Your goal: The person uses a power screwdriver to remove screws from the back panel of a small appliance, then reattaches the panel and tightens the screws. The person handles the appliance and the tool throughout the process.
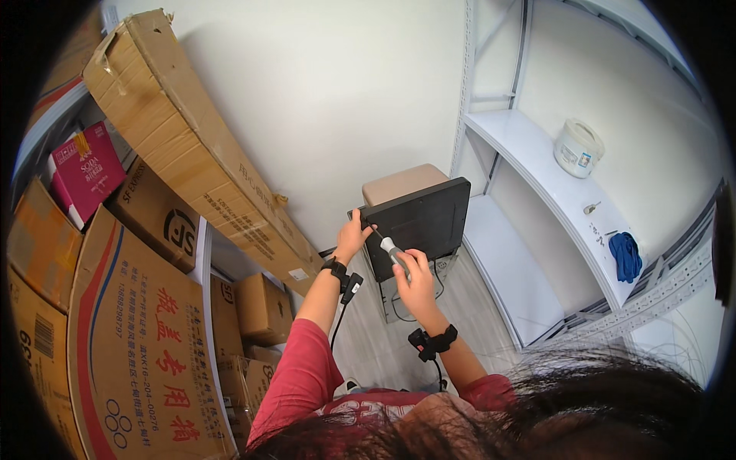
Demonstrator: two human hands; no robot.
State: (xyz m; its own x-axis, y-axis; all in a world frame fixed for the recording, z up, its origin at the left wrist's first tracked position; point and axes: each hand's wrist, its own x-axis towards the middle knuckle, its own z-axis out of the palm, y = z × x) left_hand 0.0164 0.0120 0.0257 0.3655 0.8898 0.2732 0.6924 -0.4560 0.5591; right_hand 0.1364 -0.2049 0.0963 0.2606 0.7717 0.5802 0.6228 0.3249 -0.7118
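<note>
A flat black panel (429,222) with a thick rim stands tilted upright in front of me, its back face toward me. My right hand (416,282) is closed around the grey-and-white handle of a screwdriver (389,244). The thin shaft runs up and left to the panel's left upper corner. There my left hand (353,236) is closed, thumb and fingers together against the corner beside the screwdriver's tip. What lies between those fingers is hidden. Below the panel hangs a dark cable (439,285).
A beige rounded box (406,182) stands behind the panel. Cardboard boxes (146,330) fill the left shelves, and a tall carton (207,153) leans beside them. On the right shelf (529,157) are a white tub (579,148), small loose parts (598,232) and a blue cloth-like bundle (625,257).
</note>
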